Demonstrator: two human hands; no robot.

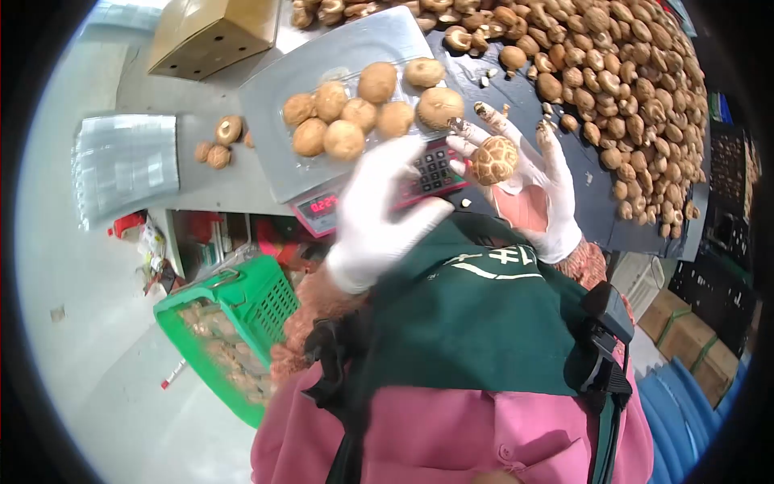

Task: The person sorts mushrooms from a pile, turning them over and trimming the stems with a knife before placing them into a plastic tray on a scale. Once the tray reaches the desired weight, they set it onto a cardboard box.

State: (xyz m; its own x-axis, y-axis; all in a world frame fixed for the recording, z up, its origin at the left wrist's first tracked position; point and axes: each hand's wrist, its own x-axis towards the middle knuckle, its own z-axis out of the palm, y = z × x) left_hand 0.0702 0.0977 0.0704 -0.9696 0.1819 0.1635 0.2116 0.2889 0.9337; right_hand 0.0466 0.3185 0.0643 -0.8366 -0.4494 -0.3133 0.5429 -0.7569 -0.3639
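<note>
A: What is the right hand (524, 173) doing?

B: It's holding a mushroom (493, 160), cap up with pale cracks, above the table's near edge, just beside the scale (266, 109). The white glove is showing brown stains at the fingertips.

A: And the left hand (387, 214)?

B: It's blurring a little, its thumb and fingers spreading wide in front of the scale's lower edge. I can't tell whether it's touching the keys.

A: What is the scale carrying?

B: A clear tray (284, 153), where nine caps (344, 139) are sitting. Red digits (322, 205) are glowing on its front.

A: How is the table looking?

B: Grey (197, 187) is showing on the left, where a box (214, 36) is standing at the back and spare trays (126, 165) are lying near a few loose mushrooms (218, 153). A dark cover (592, 181) is spreading over the right, bearing a big heap (637, 97) and scattered pale bits (485, 78).

A: And beyond?

B: A green basket (278, 310) is standing low on the left, above a pale floor (121, 387); cartons (689, 339) and blue sheeting (685, 419) are filling the lower right.
</note>
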